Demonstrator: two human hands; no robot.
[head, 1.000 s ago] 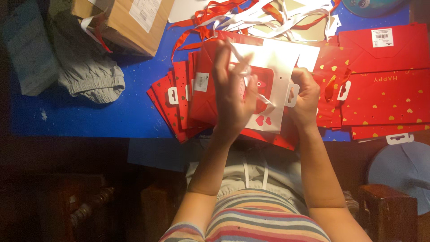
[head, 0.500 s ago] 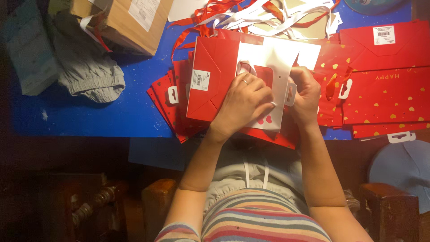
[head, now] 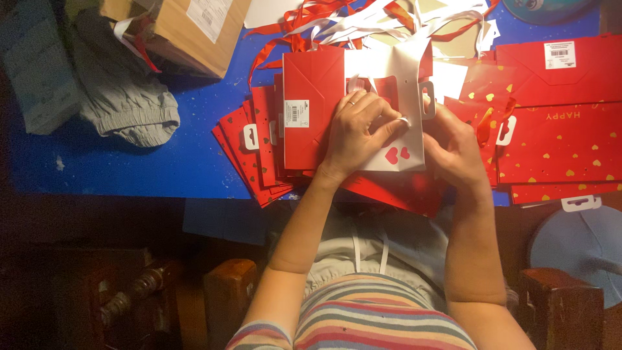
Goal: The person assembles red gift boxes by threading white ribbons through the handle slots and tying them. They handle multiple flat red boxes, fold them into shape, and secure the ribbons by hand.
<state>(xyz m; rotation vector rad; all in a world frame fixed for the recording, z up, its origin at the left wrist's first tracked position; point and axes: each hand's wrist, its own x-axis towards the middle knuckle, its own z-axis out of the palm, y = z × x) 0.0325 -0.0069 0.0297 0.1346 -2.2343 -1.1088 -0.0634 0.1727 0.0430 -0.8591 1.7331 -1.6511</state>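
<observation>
Red paper gift bag (head: 314, 110) lies flat on the blue desk (head: 181, 162), atop a fanned stack of bags (head: 249, 155). I see my left hand (head: 359, 133) pressed over its white panel, fingers pinching a white ribbon (head: 403, 120). My right hand (head: 453, 149) curls at the bag's right edge; I cannot tell what it grips, since its fingertips are hidden. A cardboard box (head: 188, 29) is cut off at the top.
</observation>
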